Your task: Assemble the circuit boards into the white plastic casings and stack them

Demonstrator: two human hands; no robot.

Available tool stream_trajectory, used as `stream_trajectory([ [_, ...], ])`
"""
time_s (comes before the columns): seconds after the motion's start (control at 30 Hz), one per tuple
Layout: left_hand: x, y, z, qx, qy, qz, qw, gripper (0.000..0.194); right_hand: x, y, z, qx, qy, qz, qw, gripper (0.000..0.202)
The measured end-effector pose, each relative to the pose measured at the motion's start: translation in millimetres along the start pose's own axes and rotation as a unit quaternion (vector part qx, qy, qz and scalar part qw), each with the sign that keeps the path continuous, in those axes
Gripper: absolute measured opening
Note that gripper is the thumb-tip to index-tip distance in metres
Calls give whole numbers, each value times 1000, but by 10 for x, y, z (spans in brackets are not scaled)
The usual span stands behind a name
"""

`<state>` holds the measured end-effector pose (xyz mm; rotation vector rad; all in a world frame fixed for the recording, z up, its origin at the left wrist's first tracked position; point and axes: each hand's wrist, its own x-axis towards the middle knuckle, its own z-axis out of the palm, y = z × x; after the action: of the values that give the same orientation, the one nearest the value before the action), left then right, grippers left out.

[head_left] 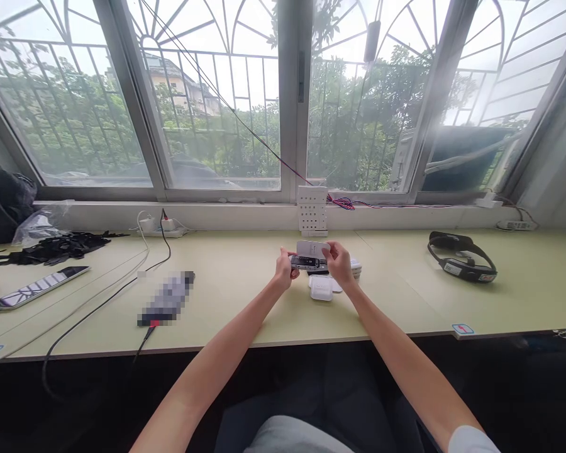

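Observation:
Above the table, my left hand (283, 269) is closed on the left end of a small flat device with a dark inside (304, 262). My right hand (340, 263) pinches the right edge of a thin white cover (312, 249), which stands tilted over the device's far side. Whether cover and device are joined cannot be made out. Just below the hands lies a white rounded plastic shell (321, 289) on the table. A stack of similar white pieces (356, 269) is partly hidden behind my right hand.
A white perforated stand (312, 211) is at the sill. A black head-worn visor (462, 258) lies right. Left are a blurred-out device (167, 299) on a cable, a phone (38, 288) and black strips (56, 246). Cables cross the table's front edge (207, 348).

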<state>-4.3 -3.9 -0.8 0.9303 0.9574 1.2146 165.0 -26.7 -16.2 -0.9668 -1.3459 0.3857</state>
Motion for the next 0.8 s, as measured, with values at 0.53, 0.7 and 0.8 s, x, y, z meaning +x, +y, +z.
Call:
stream_trajectory([
  [0.53, 22, -4, 5, -28, -6, 40, 999, 48, -64, -68, -3, -32, -118, -52, 991, 26],
  [0.7, 3, 5, 3, -18, 4, 44, 999, 46, -78, -100, -4, -73, -116, -42, 990, 28],
  [0.8, 1, -5, 4, 3, 1, 62, 998, 40, -67, -74, 6, -94, -100, -32, 990, 26],
])
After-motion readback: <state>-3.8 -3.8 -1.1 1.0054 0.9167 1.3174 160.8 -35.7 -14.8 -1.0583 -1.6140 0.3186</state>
